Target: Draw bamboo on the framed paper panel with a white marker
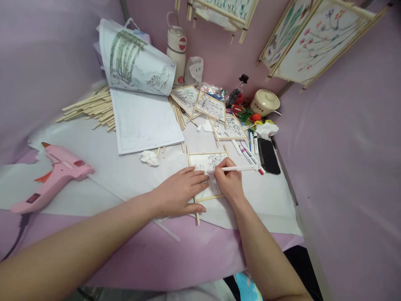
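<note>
A small picture [216, 159] framed with thin wooden sticks lies on the white table cover, with dark branches drawn on it. My left hand [183, 190] rests flat across its left side, fingers stretched out over the paper and the frame stick. In my right hand [230, 179] is a slim white pen [239, 168], pinched between the fingers, its tip at the middle of the drawing. Part of the picture is hidden under both hands. Several markers [247, 154] lie just beyond the right hand, beside a black phone [269, 156].
At the left lies a pink glue gun [59, 171]. A drawing pad [147, 123] with its top sheet turned back covers a pile of wooden sticks [90, 106]. Other framed pictures [230, 127], a bottle [177, 50] and a lidded pot [265, 102] stand behind. Crumpled tissue [149, 158] sits nearby.
</note>
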`<state>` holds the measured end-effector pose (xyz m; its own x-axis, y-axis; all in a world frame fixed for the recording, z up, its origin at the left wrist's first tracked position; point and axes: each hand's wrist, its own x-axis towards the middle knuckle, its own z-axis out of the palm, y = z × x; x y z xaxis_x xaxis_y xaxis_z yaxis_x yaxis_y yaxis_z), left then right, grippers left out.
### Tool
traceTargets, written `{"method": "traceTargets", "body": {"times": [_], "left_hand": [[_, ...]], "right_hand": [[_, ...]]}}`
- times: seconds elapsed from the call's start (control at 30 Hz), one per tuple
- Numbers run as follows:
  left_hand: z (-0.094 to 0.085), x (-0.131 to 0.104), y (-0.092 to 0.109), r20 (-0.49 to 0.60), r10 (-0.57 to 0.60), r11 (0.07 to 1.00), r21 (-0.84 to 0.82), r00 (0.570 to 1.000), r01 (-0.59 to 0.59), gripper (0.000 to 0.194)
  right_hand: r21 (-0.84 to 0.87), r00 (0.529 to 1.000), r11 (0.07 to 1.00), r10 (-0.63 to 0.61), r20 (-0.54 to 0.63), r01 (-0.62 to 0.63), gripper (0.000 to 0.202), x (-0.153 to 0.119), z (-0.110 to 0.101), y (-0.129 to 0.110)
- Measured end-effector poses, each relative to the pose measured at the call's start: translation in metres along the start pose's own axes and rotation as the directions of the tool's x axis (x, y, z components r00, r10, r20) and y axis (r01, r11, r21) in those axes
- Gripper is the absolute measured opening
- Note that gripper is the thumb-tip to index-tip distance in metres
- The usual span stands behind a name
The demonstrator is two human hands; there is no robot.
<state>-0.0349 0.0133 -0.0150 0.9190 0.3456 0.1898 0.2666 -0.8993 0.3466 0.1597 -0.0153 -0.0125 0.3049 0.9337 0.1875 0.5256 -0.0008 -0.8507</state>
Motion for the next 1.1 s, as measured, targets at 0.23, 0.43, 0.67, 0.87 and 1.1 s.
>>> {"method": "traceTargets", "body": {"times": [0.23, 0.43, 0.67, 0.87, 1.1], "left_hand": [[0.0019, -0.0003, -0.0017, -0.011, 0.000, 1.000, -0.026, 1.000, 0.000, 0.063], [0.0033, -0.0013, -0.0028, -0.016, 0.003, 0.999, -0.033, 1.000, -0.003, 0.062], [0.0023, -0.0002, -0.0032, -0.014, 0.001, 0.999, -0.045, 1.000, -0.001, 0.061], [0.0026, 0.0000, -0.0032, -0.019, 0.000, 0.999, -0.048, 1.000, -0.001, 0.060], [0.0019, 0.0001, -0.0030, -0.015, -0.004, 0.998, -0.060, 1.000, 0.003, 0.060]], "right_hand": [[-0.028, 1.000, 1.000, -0.011, 0.023, 0.012, 0.018, -0.0011, 0.0001, 0.0007], [-0.029, 0.999, 0.999, -0.017, 0.029, 0.017, 0.018, -0.0016, 0.0002, 0.0018], [-0.026, 0.999, 1.000, 0.004, 0.036, -0.003, 0.017, -0.0026, -0.0004, 0.0005], [-0.020, 0.999, 1.000, 0.007, 0.041, -0.006, 0.017, -0.0030, 0.0000, 0.0010], [-0.036, 0.999, 0.999, -0.013, 0.043, 0.014, 0.017, -0.0026, 0.0003, 0.0008]]}}
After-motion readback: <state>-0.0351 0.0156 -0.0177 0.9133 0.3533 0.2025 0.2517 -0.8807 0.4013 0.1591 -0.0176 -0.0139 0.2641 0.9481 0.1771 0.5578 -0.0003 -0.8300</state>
